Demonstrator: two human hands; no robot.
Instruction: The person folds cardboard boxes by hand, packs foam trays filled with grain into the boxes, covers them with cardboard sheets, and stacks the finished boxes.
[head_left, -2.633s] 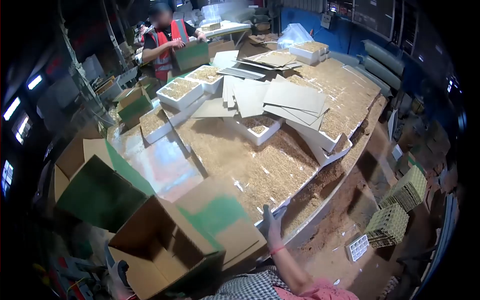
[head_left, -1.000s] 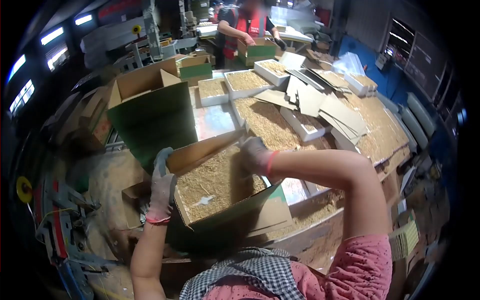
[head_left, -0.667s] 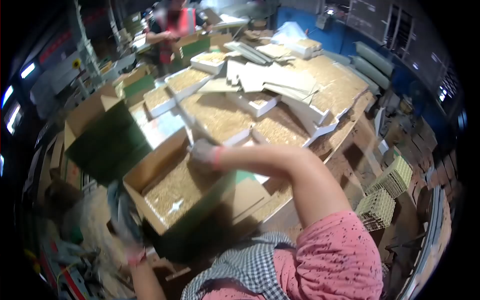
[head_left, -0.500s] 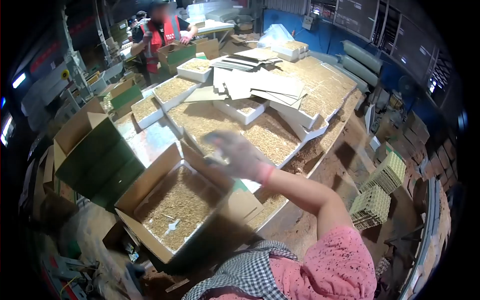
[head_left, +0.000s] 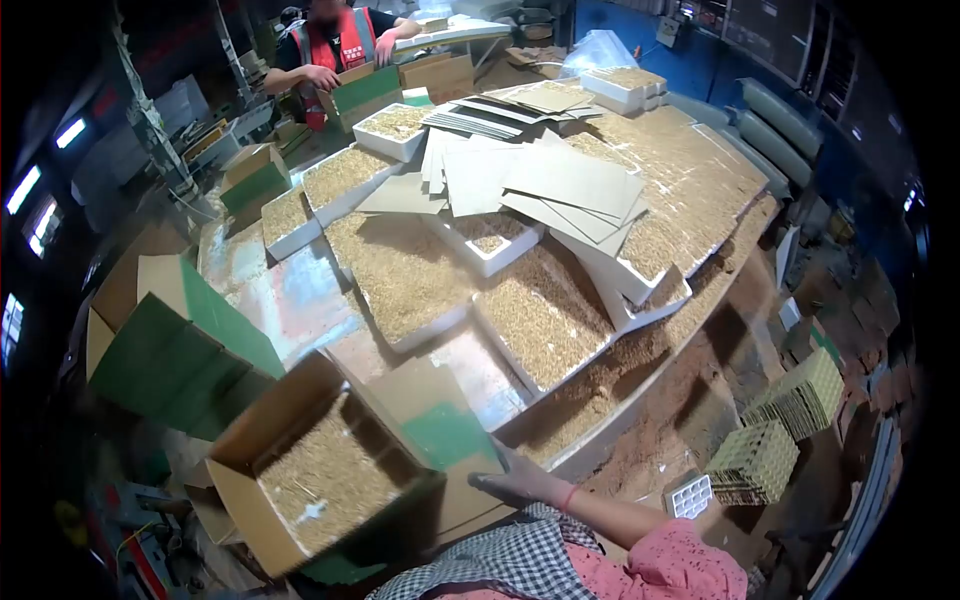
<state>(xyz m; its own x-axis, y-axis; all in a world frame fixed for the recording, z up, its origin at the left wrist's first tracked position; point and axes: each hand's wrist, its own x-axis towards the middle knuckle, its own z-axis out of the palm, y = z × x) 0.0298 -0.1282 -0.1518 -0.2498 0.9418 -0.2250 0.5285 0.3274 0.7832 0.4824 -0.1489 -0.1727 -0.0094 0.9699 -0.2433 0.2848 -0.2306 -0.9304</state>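
A cardboard box (head_left: 395,425) stands in front of me at lower left, its flaps up. Inside it lies a white tray of brown husk-like material (head_left: 325,475) with a small white scrap on top. My right hand (head_left: 520,478), in a grey glove, is just right of the box, by an outer flap with a green patch (head_left: 440,434); its fingers are spread and nothing shows in them. My left hand is out of sight. White foam trays of the same material (head_left: 545,315) cover the table beyond.
Grey boards (head_left: 500,180) lie piled on the trays. Another green-sided box (head_left: 175,350) stands at left. Across the table, a person in a red vest (head_left: 345,45) touches a box (head_left: 365,95). Stacked egg trays (head_left: 755,463) sit at lower right.
The filled box has shifted towards the lower left in view. My right hand has gone from above the trays to the box's right side. My left hand has left the view.
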